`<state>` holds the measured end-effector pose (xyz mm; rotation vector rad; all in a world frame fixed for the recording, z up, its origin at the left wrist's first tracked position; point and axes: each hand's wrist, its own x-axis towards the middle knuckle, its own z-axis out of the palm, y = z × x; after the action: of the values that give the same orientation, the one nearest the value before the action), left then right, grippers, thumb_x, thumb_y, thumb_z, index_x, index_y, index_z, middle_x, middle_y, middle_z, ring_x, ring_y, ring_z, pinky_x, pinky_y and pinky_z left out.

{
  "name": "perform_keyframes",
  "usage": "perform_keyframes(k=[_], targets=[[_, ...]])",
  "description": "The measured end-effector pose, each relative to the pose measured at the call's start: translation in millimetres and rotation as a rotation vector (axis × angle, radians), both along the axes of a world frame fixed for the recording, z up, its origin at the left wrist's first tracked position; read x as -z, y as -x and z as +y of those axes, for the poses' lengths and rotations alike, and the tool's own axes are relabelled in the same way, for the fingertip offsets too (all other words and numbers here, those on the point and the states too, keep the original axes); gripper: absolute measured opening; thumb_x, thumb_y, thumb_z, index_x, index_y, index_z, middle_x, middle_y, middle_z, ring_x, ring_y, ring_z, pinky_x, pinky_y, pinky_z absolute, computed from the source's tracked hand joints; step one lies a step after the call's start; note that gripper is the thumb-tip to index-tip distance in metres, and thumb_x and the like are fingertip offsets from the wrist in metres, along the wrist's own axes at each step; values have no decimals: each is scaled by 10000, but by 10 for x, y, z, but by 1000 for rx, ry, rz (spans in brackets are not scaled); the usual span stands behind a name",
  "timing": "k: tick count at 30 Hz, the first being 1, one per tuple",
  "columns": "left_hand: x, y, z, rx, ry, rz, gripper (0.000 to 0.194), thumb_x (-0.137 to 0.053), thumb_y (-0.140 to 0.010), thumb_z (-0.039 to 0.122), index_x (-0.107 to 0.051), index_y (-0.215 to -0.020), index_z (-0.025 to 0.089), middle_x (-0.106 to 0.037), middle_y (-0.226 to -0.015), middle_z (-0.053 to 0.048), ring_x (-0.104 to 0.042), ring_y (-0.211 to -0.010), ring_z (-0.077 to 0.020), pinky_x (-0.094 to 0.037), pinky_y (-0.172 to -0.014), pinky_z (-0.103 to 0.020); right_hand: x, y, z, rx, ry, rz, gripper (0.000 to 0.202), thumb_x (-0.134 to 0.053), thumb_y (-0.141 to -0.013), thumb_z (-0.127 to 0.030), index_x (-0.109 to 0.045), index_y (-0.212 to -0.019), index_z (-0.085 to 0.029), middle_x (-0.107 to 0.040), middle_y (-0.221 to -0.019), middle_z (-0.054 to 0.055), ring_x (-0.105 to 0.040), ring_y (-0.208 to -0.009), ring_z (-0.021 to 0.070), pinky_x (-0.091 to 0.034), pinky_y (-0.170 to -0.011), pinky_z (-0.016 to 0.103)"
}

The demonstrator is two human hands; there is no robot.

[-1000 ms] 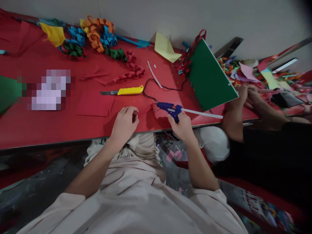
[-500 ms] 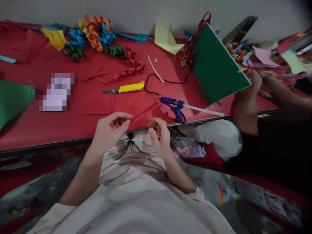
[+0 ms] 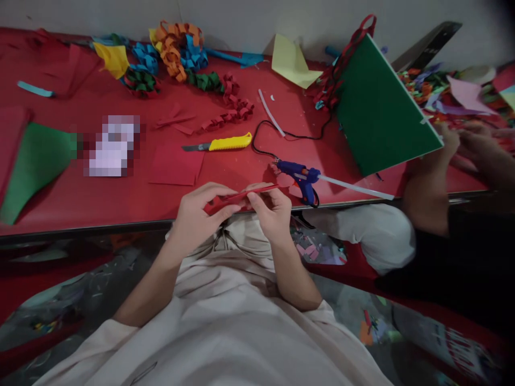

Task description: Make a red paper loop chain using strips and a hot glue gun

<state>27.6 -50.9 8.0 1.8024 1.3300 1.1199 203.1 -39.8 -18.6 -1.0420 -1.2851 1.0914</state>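
A narrow red paper strip (image 3: 263,188) is pinched between the fingers of my left hand (image 3: 201,214) and my right hand (image 3: 273,214), just over the table's front edge. Right of my hands lies a blue hot glue gun (image 3: 300,177), a white glue stick (image 3: 356,186) jutting from its back. Beyond my hands rests a yellow utility knife (image 3: 229,142) with its blade out to the left. A flat piece of red paper (image 3: 175,163) lies behind my left hand. My fingers cover part of the strip.
Paper chains in orange (image 3: 175,48) and red (image 3: 231,112) lie along the back. A green board (image 3: 382,112) leans at right, beside a co-worker's hands (image 3: 475,142). Green paper (image 3: 38,161) and a pixelated pale rectangle (image 3: 112,147) lie left. A black cord (image 3: 306,138) crosses the table.
My right hand has moved up and closed on the red strip, which my left hand alone held before. The whole view has shifted, so the table things appear farther right.
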Motion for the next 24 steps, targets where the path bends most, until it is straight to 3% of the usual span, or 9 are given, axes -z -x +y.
perform_keyframes(k=[3, 7, 10, 13, 17, 24], targets=[[74, 8, 50, -60, -171, 103, 162, -632, -970, 330, -753, -983, 223, -754, -971, -51, -686, -897, -163, -535, -832, -297, 0, -85, 48, -39, -95, -131, 183, -642, -946, -416, -658, -968, -235, -733, -971, 57, -711, -823, 183, -603, -764, 348], [212, 234, 156, 1, -333, 440, 187, -576, -1000, 260, -752, -1064, 268, -766, -1081, -55, -673, -1012, -202, -488, -916, -382, -13, -275, 108, -22, -296, -507, 149, -607, -982, -350, -707, -1025, -249, -723, -1084, 78, -671, -1076, 214, -536, -986, 405], [274, 383, 192, 42, -383, 691, 245, -539, -1011, 217, -725, -1154, 289, -762, -1135, -43, -644, -1073, -243, -441, -870, -421, -19, -272, 80, -18, -390, -857, 271, -572, -1002, -390, -690, -1219, -280, -676, -1322, 89, -564, -1291, 261, -418, -1101, 478], [265, 416, 162, 89, -372, 810, 248, -545, -1010, 241, -715, -1184, 292, -752, -1148, -50, -617, -1078, -270, -410, -823, -436, 11, -134, 14, -109, -417, -1101, 398, -497, -1031, -431, -599, -1388, -289, -569, -1502, 80, -462, -1406, 287, -333, -1126, 514], [230, 391, 67, 116, -345, 872, 290, -559, -1001, 290, -688, -1261, 273, -730, -1189, -87, -613, -1061, -282, -396, -809, -447, 87, -32, -38, -129, -392, -1190, 417, -413, -1060, -381, -553, -1446, -305, -515, -1560, 77, -464, -1395, 284, -326, -1099, 516], [292, 468, -145, 113, -377, 871, 440, -560, -975, 223, -592, -1413, 245, -721, -1272, -96, -645, -1106, -296, -398, -818, -466, 190, -288, -91, 70, -357, -1227, 391, -421, -1055, -323, -601, -1402, -348, -533, -1549, 67, -480, -1367, 303, -371, -1059, 536]])
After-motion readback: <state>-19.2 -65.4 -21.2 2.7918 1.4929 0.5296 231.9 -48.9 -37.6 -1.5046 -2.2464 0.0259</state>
